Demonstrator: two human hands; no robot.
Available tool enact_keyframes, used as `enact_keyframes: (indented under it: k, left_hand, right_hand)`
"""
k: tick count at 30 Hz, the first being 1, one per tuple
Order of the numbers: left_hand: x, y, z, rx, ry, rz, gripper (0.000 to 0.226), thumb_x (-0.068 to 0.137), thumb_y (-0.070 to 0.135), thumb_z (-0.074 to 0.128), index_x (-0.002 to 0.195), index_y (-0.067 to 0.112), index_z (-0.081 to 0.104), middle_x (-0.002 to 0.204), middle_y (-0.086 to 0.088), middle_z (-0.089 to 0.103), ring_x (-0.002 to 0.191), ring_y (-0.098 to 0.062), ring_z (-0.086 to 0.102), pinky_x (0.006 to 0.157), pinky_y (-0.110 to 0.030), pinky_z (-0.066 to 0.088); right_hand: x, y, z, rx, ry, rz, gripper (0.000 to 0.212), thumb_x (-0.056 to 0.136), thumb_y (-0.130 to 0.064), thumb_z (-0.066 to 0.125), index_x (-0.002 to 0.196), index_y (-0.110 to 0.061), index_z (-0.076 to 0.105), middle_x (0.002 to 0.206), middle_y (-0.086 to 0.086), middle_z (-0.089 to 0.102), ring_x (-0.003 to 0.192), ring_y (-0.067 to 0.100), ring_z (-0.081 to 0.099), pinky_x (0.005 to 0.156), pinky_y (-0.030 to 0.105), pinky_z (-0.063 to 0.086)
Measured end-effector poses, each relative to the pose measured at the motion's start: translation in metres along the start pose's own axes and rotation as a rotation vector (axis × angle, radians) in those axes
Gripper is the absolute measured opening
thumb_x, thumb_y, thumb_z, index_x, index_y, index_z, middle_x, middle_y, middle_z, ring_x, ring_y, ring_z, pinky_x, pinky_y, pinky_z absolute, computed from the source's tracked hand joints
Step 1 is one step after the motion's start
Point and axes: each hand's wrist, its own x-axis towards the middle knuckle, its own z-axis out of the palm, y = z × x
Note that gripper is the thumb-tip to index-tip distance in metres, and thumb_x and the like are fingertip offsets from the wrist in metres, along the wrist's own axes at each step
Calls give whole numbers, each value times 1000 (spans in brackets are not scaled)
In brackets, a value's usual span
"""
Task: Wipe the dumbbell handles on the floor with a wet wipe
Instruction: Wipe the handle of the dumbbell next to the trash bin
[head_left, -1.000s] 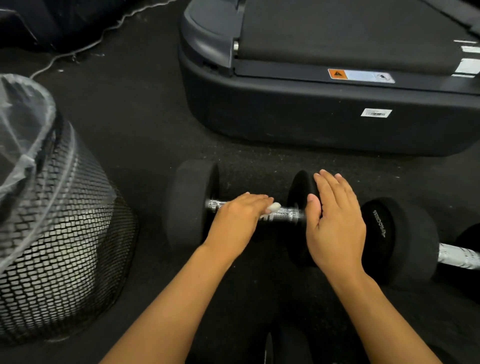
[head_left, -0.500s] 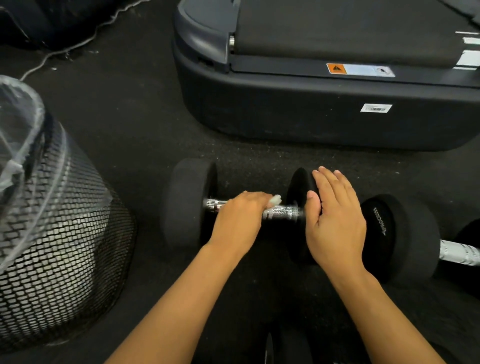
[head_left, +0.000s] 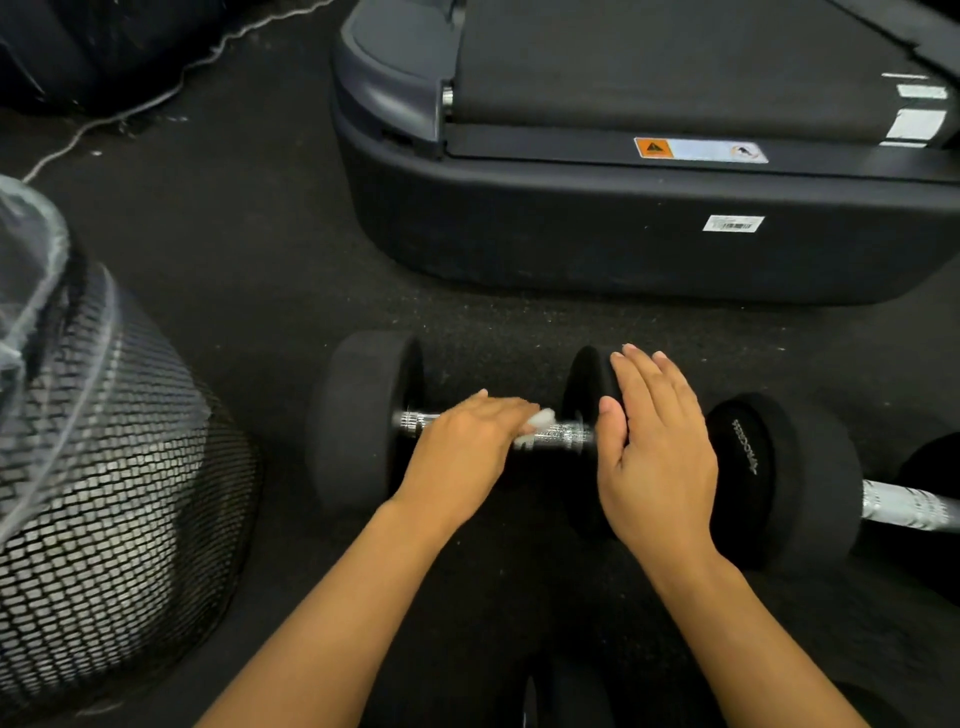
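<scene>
Dumbbell handle (head_left: 563, 435): your wipe has slid a little toward its right end.

Left of the dumbbell stands a mesh bin (head_left: 104, 509) with a plastic liner, well apart. Your left hand (head_left: 462, 447) lies over the handle, fingers folded on the wet wipe (head_left: 540, 422); the stroke is still running. Your right hand (head_left: 657, 457) rests flat, fingers straight, on the right weight head (head_left: 584, 389), steadying it. Right of it, touching, a second dumbbell (head_left: 779, 478) waits unwiped. Beyond, the treadmill base (head_left: 623, 249) blocks nothing.

Dark floor (head_left: 249, 270), treadmill (head_left: 623, 234), mesh bin (head_left: 104, 519).
</scene>
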Motion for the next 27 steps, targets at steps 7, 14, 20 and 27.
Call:
enact_keyframes:
  k: [7, 14, 20, 27]
  left_hand:
    - [9, 2, 1, 82, -21, -81, 22, 91, 19, 57, 111, 18, 64, 99, -3, 68, 90, -21, 65, 86, -37, 50]
    - [17, 9, 0, 81, -29, -131, 24, 96, 30, 45, 107, 21, 64, 89, -1, 66, 83, -19, 63, 77, -34, 48]
    - [-10, 9, 4, 49, 67, -52, 35, 77, 8, 72, 111, 14, 68, 106, -6, 69, 98, -20, 66, 95, -40, 48]
    - [5, 4, 1, 100, 35, -21, 37, 81, 12, 70, 117, 21, 64, 106, -4, 69, 96, -22, 66, 86, -41, 53]
  right_hand:
    - [3, 1, 0, 2, -3, 4, 48, 95, -30, 30, 130, -5, 51, 135, 8, 52, 132, 24, 37, 109, 37, 29]
    - [1, 1, 0, -1, -13, 2, 48, 95, -30, 30, 130, -6, 50, 135, 7, 51, 133, 24, 36, 109, 37, 29]
    - [1, 0, -1, 10, -4, 3, 48, 94, -30, 30, 130, -6, 51, 135, 8, 52, 132, 24, 37, 109, 38, 30]
    - [2, 0, 0, 17, 4, 0, 47, 95, -30, 31, 129, -5, 51, 134, 8, 52, 132, 24, 37, 108, 38, 30]
